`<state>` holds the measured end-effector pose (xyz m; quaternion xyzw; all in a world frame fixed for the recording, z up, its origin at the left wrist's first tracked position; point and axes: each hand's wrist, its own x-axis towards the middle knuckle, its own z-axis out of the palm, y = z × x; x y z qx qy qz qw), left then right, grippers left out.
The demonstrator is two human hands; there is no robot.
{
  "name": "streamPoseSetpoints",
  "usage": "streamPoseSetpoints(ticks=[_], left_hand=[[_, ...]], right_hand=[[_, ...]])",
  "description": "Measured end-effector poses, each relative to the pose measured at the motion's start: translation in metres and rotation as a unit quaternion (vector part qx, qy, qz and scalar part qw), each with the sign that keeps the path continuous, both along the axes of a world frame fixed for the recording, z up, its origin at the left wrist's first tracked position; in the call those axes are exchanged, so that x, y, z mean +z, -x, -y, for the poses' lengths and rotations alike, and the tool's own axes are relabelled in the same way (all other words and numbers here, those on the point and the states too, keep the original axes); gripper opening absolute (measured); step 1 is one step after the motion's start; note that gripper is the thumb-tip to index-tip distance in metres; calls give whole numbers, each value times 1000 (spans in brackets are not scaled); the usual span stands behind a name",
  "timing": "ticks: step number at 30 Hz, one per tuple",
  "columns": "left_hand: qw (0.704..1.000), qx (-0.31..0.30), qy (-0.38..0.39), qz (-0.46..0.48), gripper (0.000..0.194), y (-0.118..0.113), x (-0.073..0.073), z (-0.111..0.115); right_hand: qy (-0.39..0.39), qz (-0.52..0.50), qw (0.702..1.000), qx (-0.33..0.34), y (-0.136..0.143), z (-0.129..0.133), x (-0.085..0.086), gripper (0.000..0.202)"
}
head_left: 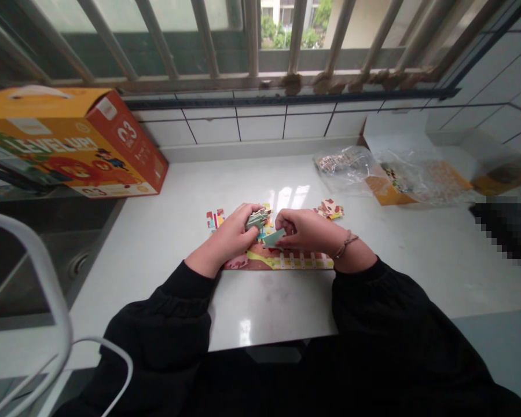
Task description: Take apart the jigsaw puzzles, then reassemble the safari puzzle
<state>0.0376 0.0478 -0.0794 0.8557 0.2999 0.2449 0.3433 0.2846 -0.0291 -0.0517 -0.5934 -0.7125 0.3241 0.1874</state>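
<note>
My left hand [238, 231] is closed around a small stack of jigsaw puzzle pieces [257, 219] with pale green backs. Between the fingers of my right hand [297, 229] is a single puzzle piece [273, 238], its pale green side showing. Under both hands lies a partly joined puzzle [282, 262] with a white fence along its lower edge; my hands hide much of its middle. A few joined pieces [330, 209] with brown spots lie just past my right wrist. More colourful pieces [215, 219] show beyond my left wrist.
An orange puzzle box [39, 145] stands at the back left beside a sink [26, 255]. Clear plastic bags [347, 165] and an opened orange box [391, 188] lie at the back right. A white cable [47, 266] loops at the left. Window bars [252, 40] rise behind the counter.
</note>
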Motion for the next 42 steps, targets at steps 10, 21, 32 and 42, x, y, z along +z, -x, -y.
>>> streamPoseSetpoints(ticks=[10, 21, 32, 42], left_hand=[[999, -44, 11, 2, 41, -5, 7, 7], [999, 36, 17, 4, 21, -7, 7, 7], [943, 312, 28, 107, 32, 49, 8, -36], [905, 335, 112, 237, 40, 73, -20, -50]], right_hand=[[-184, -43, 980, -68, 20, -12, -13, 35], [-90, 272, 937, -201, -47, 101, -5, 28], [-57, 244, 920, -300, 8, 133, -21, 37], [-60, 65, 934, -345, 18, 110, -26, 32]])
